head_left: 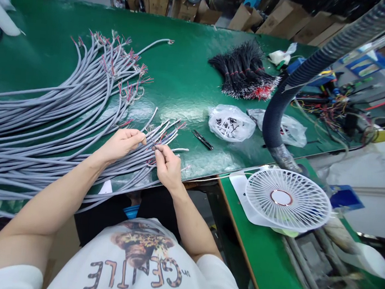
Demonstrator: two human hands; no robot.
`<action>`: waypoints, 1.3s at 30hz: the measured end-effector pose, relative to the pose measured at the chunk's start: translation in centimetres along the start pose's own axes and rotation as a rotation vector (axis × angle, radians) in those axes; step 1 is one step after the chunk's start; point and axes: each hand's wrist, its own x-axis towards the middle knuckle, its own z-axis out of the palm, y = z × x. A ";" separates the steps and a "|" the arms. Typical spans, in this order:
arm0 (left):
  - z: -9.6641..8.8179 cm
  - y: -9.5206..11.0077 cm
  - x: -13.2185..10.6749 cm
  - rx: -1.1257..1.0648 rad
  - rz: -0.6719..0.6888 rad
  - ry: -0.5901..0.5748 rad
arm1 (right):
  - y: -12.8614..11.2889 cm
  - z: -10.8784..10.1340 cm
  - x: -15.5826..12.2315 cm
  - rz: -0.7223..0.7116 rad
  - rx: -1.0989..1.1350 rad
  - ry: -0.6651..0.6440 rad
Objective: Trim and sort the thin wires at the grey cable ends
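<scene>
Over the near end of the grey cables (77, 152), my left hand (122, 144) pinches thumb against fingers at a cable end with its thin stripped wires. My right hand (169, 166) is just beside it, fingertips closed on the same cable end; a short dark piece shows between the two hands. Fine detail at the fingertips is too small to make out. Many more cable ends with red and white wires lie around and behind my hands. To the right of them, small black-handled snips (202, 140) rest on the green table (181, 76).
Bundled black wires (242, 70) lie at the back. Plastic bags of small parts (231, 123) sit nearer. A dark flexible hose (280, 98) rises at the right, above a white fan (288, 200). Cardboard boxes (284, 17) stand behind the table.
</scene>
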 end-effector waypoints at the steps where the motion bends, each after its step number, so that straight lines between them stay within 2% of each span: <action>1: 0.0 0.0 0.0 0.001 0.000 0.001 | -0.1 0.0 0.0 -0.001 0.001 0.002; 9: 0.5 -0.1 -0.2 0.151 -0.001 -0.008 | 0.0 0.2 0.7 -0.007 0.057 0.015; 15: 0.6 -0.6 -0.1 0.421 0.160 0.061 | 0.0 0.3 1.2 -0.008 0.105 0.016; 19: 0.7 -0.5 -0.3 0.469 0.197 0.057 | -1.0 0.3 0.8 -0.147 0.104 -0.013; 23: 0.6 -0.2 -0.2 0.432 0.176 0.111 | -2.0 0.1 -0.3 -0.195 0.092 -0.006; 26: 0.4 -0.4 0.2 0.431 0.153 0.150 | -3.0 0.0 -1.3 -0.385 0.071 -0.111; 28: 0.2 -0.6 0.4 0.393 0.140 0.152 | -3.3 0.0 -1.5 -0.442 0.055 -0.153; 34: 0.0 -0.7 0.2 0.155 0.097 0.141 | -0.9 0.6 0.1 -0.080 -0.025 -0.002; 39: 0.2 -0.4 0.0 0.112 0.065 0.137 | 0.1 1.0 0.5 -0.038 -0.015 0.004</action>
